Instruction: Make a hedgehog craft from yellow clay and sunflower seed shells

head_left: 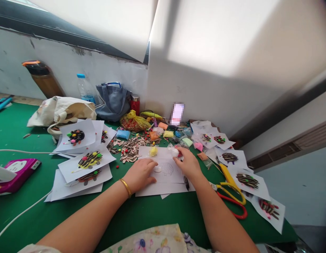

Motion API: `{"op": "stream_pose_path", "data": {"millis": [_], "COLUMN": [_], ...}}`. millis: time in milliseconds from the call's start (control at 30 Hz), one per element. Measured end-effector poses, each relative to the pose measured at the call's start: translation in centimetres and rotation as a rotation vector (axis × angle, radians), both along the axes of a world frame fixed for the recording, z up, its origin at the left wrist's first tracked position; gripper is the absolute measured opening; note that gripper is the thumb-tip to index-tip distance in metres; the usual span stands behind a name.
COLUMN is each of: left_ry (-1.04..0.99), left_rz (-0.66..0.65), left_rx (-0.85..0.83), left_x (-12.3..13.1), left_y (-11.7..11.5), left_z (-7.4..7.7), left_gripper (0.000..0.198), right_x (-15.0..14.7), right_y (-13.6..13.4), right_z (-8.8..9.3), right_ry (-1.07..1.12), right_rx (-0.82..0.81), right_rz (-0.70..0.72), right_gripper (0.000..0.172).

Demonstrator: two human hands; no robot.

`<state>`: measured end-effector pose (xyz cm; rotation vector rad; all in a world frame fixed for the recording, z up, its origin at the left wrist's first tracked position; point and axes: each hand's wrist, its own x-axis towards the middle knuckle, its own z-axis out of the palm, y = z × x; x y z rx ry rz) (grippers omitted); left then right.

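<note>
My left hand [141, 173], with a gold bangle at the wrist, rests on the white paper [147, 189], thumb apart from the other fingers. Just beyond its fingertips lies a small flat piece of white clay [158, 169]. Beside that, a pencil drawing [168, 169] of a rounded, scaly-backed animal shows on a smaller sheet. At the paper's far right edge, my right hand [188, 163] has its fingers closed on a lump of white clay [173, 151], partly in a clear wrapper. A yellow clay lump [153, 151] sits on the paper's far edge. A black pen [186, 182] lies under my right wrist.
Sunflower seeds [131, 149] are heaped behind the paper, near coloured clay packets [168, 134]. Finished seed-and-clay pictures lie left [90, 160] and right [247, 180]. Scissors [232, 198] are by my right forearm. Bags [114, 102], a bottle [85, 89] and a phone [177, 114] stand along the wall.
</note>
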<state>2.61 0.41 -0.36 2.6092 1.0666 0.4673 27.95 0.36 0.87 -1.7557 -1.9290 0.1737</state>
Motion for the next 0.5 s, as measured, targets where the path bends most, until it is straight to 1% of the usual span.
{"op": "stream_pose_path", "data": {"millis": [167, 267, 433, 500], "left_ry": [0.039, 0.061, 0.072, 0.063], "left_rz": [-0.067, -0.090, -0.086, -0.093], "left_rx": [0.080, 0.094, 0.101, 0.098], "left_x": [0.0, 0.1, 0.1, 0.1], "left_y": [-0.1, -0.1, -0.2, -0.2], "left_z": [0.3, 0.3, 0.2, 0.2], "left_gripper": [0.042, 0.035, 0.031, 0.033], "right_x": [-0.4, -0.6, -1.4, -1.9], "right_y": [0.0, 0.4, 0.7, 0.9], "right_z": [-0.4, -0.6, -1.1, -1.2], "right_ry": [-0.073, -0.094, -0.223, -0.276], "right_rx": [-0.069, -0.085, -0.105, -0.098], "right_rz": [0.010, 0.022, 0.007, 0.005], "right_gripper": [0.042, 0.041, 0.044, 0.045]}}
